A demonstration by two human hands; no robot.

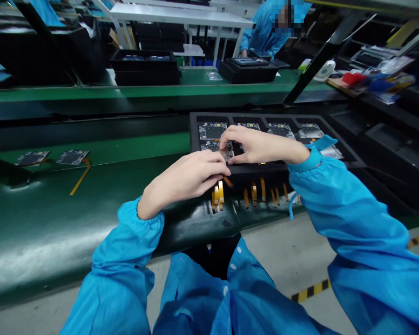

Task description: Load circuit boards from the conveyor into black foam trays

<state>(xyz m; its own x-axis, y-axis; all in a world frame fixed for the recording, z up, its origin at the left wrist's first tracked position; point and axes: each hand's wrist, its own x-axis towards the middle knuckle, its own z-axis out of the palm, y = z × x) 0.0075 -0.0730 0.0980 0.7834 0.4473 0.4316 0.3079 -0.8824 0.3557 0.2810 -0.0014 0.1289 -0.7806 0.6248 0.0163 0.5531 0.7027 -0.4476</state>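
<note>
A black foam tray [192, 128] holds several circuit boards in compartments, with orange ribbon cables hanging over its front side. My right hand [261, 143] reaches into the near-left compartment, thumb and fingers curled round a circuit board [209, 146] there; the fingertips are partly hidden. Close beside it, at the tray's front wall, my left hand [188, 174] has its fingers pressed together. From under those fingers sticks out the end of an orange ribbon cable [227, 180], which they seem to pinch. More orange ribbon cables [216, 196] dangle just below.
Two loose boards, one a circuit board [72, 157] with a ribbon cable, lie on the green bench [132, 144] to the left. Black boxes [145, 77] stand on the conveyor behind. A person in blue [265, 28] works across it. Dark trays [398, 149] sit at right.
</note>
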